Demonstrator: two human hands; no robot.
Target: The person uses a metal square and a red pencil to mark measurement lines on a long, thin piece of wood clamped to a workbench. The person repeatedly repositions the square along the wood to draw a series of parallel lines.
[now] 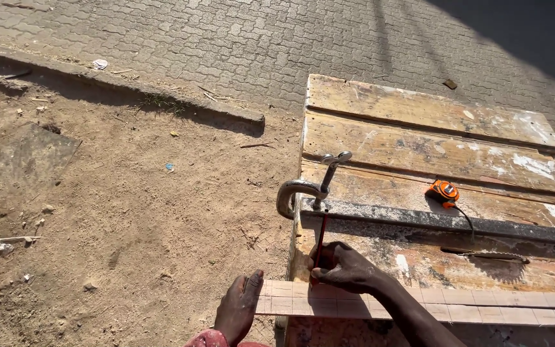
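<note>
Fingers of your right hand pinch a red pencil, tip down on the pale wooden strip lying across the workbench. Your left hand presses flat, fingers together, on the strip's overhanging end. Best to hold that end firm so the mark lands true.

Outdoor carpentry yard — plank workbench, C-clamp, dirt ground.
</note>
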